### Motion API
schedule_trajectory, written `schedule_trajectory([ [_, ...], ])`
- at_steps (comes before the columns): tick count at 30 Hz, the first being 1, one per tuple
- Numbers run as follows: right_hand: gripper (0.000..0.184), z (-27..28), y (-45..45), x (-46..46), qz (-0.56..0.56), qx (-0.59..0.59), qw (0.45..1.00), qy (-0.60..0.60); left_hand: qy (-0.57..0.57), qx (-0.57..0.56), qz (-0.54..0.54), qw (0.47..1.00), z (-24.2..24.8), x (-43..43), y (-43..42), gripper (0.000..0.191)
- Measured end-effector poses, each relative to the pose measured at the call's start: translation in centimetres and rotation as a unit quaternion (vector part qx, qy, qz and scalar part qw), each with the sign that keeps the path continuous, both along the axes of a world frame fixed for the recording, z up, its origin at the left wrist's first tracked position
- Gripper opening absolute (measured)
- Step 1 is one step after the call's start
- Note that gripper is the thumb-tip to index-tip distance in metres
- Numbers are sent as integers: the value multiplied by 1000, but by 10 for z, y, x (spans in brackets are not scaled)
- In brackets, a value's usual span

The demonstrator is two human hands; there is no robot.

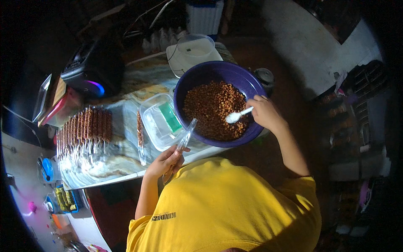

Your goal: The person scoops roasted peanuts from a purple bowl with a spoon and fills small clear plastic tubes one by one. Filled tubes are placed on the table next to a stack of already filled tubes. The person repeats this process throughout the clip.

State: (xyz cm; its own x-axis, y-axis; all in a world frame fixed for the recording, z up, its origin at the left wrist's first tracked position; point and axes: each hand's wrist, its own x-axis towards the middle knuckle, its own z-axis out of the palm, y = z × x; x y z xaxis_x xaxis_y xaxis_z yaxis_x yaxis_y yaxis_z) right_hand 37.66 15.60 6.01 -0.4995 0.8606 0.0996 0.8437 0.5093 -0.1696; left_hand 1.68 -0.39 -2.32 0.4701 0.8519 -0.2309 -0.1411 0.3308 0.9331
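A large purple plastic basin (217, 67) holds a heap of brown roasted peanuts (207, 107). My right hand (263, 111) grips the handle of a white plastic spoon (234, 117), its bowl resting at the peanuts on the basin's right side. Just below the basin's left rim, my left hand (168, 160) holds a narrow clear plastic bag (188, 132) upright. The bag's lower part contains some peanuts, partly hidden by my fingers, and its upper part stands above my grip. One filled bag (140, 129) lies by itself left of the clear plastic tub (150, 126).
Several filled peanut bags (91, 124) lie in a row on the marble-patterned table (122, 163). A green object (170, 116) sits in the clear tub. Behind stand a black speaker (91, 75) with a lit ring and a clear round container (196, 45) on a white surface.
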Motion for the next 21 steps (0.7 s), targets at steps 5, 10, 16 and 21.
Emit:
schedule_trajectory([
  [5, 10, -19, 27, -26, 71, 34, 990, 118, -41, -53, 13, 998, -4, 5, -12, 47],
  [10, 10, -34, 33, -57, 126, 50, 984, 114, -54, -87, 29, 994, -8, 8, -19, 52],
  [16, 7, -49, 33, -59, 171, -73, 969, 162, -53, -77, 35, 995, -7, 11, -23, 55],
  [21, 6, -47, 39, -53, 147, -165, 952, 213, -34, -56, 40, 997, 3, 10, -22, 53],
])
